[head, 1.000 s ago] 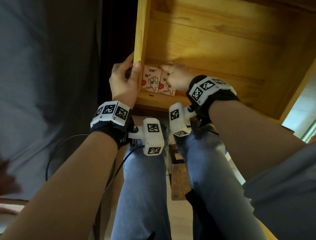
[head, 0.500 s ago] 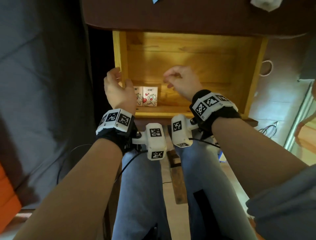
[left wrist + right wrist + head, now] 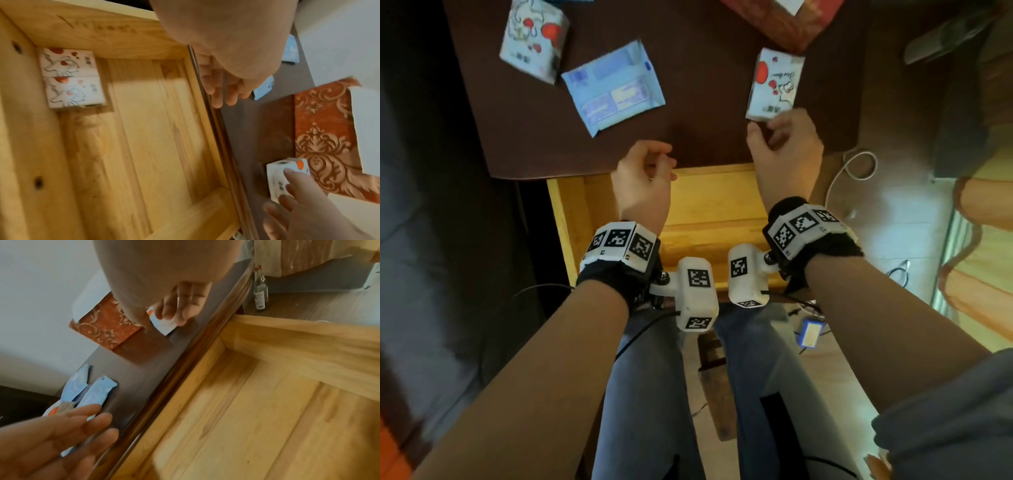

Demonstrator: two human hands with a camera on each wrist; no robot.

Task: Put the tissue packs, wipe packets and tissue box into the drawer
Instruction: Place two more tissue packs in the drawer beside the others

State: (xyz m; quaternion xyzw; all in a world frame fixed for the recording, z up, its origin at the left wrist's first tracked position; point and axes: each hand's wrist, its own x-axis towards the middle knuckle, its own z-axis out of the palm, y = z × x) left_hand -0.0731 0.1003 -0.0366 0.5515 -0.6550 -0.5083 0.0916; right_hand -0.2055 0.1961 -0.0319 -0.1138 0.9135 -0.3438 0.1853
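Two tissue packs (image 3: 71, 78) lie side by side in one corner of the open wooden drawer (image 3: 709, 219), touching each other and the drawer wall; we see them only in the left wrist view, at its upper left.

Our right hand (image 3: 786, 154) reaches over the brown bench (image 3: 705, 120) at centre right of the head view. Its grip is on a third tissue pack (image 3: 774, 84): fingertips (image 3: 180, 316) curl onto the near end of the pack, which lies on the bench just beside the orange patterned tissue box (image 3: 322, 138).

Our left hand (image 3: 643, 181) hovers over the bench's front edge, above the drawer. Its grip holds nothing; the fingers hang loosely curled.

Further up the bench, at upper centre of the head view, a blue wipe packet (image 3: 614, 87) lies flat. A fourth tissue pack (image 3: 534, 37) sits at the upper left, just beside the wipe packet. The right wrist view shows a second blue wipe packet (image 3: 76, 384) alongside the first one.

A glass bottle (image 3: 260, 288) stands on the floor at the upper right of the right wrist view. A white cable (image 3: 856, 168) loops beside the bench at the right of the head view.
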